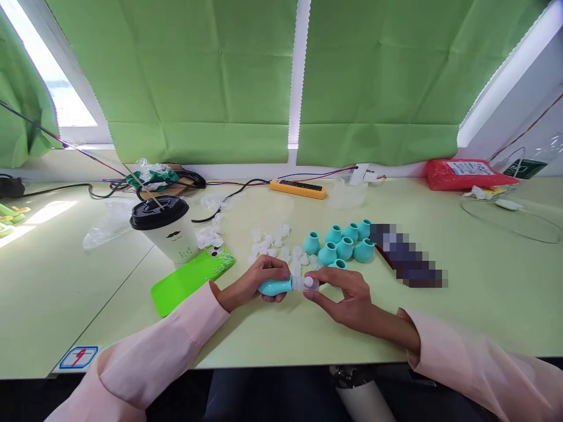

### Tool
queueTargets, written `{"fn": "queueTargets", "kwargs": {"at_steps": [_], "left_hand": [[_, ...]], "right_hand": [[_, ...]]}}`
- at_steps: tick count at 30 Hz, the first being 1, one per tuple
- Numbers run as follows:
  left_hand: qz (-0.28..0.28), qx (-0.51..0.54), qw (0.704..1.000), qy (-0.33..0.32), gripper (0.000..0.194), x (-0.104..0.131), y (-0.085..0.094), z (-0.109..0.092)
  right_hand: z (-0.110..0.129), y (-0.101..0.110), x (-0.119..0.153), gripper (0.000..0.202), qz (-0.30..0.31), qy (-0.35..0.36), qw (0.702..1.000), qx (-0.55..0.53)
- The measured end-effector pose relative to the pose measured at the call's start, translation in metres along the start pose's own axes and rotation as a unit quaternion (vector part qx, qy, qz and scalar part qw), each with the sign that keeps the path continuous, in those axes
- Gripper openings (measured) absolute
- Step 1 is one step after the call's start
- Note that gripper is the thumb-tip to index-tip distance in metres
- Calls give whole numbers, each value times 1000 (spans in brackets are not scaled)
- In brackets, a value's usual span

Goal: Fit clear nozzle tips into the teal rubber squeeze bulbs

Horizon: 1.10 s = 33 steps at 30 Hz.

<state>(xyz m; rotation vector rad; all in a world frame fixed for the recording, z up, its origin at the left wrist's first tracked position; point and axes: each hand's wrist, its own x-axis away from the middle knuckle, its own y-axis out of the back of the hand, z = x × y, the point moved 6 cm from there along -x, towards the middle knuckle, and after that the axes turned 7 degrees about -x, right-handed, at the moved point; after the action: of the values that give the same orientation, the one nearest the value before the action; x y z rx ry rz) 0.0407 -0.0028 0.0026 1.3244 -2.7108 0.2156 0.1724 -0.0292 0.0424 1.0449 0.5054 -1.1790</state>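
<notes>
Near the table's front edge, my left hand (266, 278) is wrapped round a turquoise bulb (275, 286) lying sideways, its neck pointing right. A clear plastic fitting (298, 283) joins the neck. My right hand (345, 293) pinches a clear cap-like piece (311, 283) at the fitting's right end between thumb and fingers. Several open-necked turquoise bulbs (328, 253) stand just behind my right hand. Small white translucent parts (269, 240) are scattered behind my left hand.
A paper cup (173, 237) with a black lid and a stick stands left, beside a green phone case (191, 281). An orange power strip (298, 189) lies at the back. A pixelated dark object (407, 258) and a red package (466, 175) are on the right.
</notes>
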Motion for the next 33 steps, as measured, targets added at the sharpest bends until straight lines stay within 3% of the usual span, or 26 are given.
{"fn": "queueTargets", "kwargs": {"at_steps": [8,19,26,33], "left_hand": [[-13,-125,991,41,23,4,2,-5],[-4,-216,976,37,30,3,4,-8],[-23,-299,954,15,35,3,7,-10],[-32,-310,950,-1,35,2,5,-14]], "right_hand": [[0,-2,3,31,26,22,999,21],[10,-4,-1,29,112,141,977,115],[6,-9,3,25,165,123,973,105],[0,-8,8,32,98,123,982,107]]}}
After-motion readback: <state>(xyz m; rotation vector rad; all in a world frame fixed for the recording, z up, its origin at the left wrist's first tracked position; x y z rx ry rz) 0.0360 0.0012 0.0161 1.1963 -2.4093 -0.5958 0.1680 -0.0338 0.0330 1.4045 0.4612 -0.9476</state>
